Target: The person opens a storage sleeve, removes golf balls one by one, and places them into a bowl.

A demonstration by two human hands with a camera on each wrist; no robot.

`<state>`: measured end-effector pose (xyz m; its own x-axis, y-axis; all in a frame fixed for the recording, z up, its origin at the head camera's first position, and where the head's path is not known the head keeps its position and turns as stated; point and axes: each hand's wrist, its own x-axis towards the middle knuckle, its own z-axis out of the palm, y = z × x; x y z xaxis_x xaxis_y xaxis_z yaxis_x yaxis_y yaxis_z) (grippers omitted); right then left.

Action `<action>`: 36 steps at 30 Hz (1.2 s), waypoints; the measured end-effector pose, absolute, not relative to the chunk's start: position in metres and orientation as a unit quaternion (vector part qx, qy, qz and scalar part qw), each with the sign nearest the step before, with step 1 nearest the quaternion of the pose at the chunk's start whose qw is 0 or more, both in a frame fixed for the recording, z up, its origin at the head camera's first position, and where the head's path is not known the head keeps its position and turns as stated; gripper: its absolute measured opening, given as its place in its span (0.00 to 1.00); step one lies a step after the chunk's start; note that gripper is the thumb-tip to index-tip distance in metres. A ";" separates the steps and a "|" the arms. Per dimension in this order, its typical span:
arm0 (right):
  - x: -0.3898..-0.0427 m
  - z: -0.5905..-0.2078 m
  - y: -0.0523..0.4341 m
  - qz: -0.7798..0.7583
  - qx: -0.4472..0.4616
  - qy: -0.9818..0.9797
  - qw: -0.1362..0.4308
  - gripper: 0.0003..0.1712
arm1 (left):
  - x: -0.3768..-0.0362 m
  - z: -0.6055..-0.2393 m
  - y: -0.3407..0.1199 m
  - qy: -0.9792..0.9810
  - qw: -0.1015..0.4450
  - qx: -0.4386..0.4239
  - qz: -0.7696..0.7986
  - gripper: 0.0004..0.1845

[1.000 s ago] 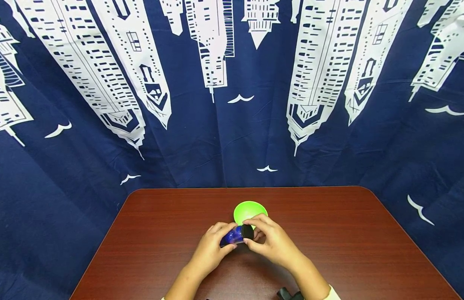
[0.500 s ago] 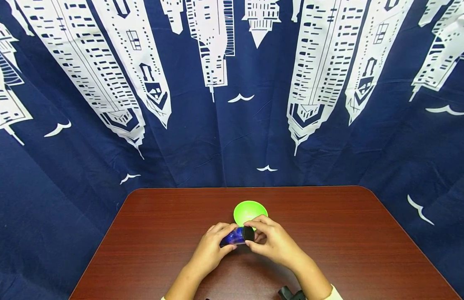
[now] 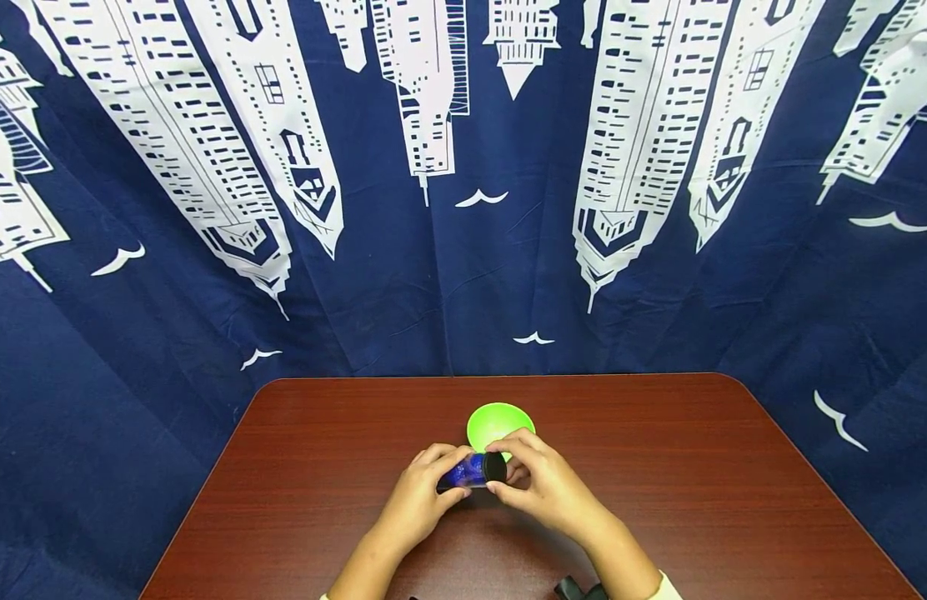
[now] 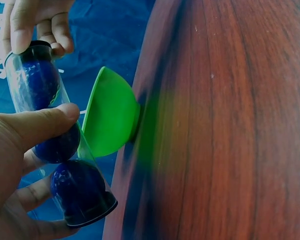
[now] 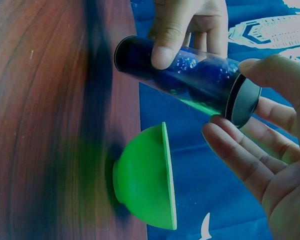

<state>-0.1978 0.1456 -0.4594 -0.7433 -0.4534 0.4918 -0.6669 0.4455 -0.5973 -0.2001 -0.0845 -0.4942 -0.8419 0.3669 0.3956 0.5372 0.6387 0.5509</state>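
Observation:
A clear tube (image 3: 467, 472) with blue balls inside and black ends is held above the table, lying nearly sideways. My left hand (image 3: 418, 500) grips its body, thumb on the near side and fingers behind, as the left wrist view shows. At the tube's right end, my right hand (image 3: 551, 490) holds the black cap (image 5: 244, 101) between thumb and fingers. Three dark blue balls (image 4: 77, 186) show through the plastic in the left wrist view. Just beyond the hands, a green bowl (image 3: 497, 419) stands upright on the table, its near rim partly hidden by the right hand.
The brown wooden table (image 3: 321, 450) has rounded far corners. A dark blue curtain (image 3: 373, 292) printed with white buildings and birds hangs behind it. Beside the right forearm, a black object (image 3: 572, 588) is partly cut off by the lower frame edge.
The tube and both hands have shifted only very slightly. Both hands keep the same hold, and the bowl stays in place.

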 end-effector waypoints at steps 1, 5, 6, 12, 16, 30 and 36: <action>-0.198 -0.460 0.145 0.405 0.333 -0.841 0.135 0.24 | -0.200 -0.494 -0.085 -0.896 0.125 -0.252 -0.342 0.31; -0.197 -0.461 0.144 0.398 0.333 -0.843 0.142 0.24 | -0.200 -0.494 -0.086 -0.897 0.123 -0.251 -0.342 0.30; -0.197 -0.461 0.144 0.397 0.333 -0.844 0.142 0.23 | -0.200 -0.494 -0.086 -0.897 0.123 -0.250 -0.342 0.30; -0.196 -0.460 0.145 0.409 0.336 -0.838 0.130 0.23 | -0.201 -0.495 -0.086 -0.897 0.127 -0.251 -0.340 0.31; -0.197 -0.459 0.148 0.421 0.335 -0.835 0.114 0.23 | -0.201 -0.496 -0.086 -0.898 0.129 -0.258 -0.333 0.31; -0.199 -0.458 0.150 0.451 0.333 -0.822 0.106 0.22 | -0.201 -0.492 -0.086 -0.893 0.116 -0.249 -0.358 0.29; -0.201 -0.461 0.150 0.449 0.332 -0.821 0.118 0.23 | -0.201 -0.492 -0.085 -0.891 0.105 -0.241 -0.371 0.29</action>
<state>-0.2009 0.1496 -0.4605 -0.7521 -0.4393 0.4914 -0.6508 0.3772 -0.6589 -0.2006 -0.0847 -0.4916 -0.8617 0.3507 0.3667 0.5073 0.6084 0.6103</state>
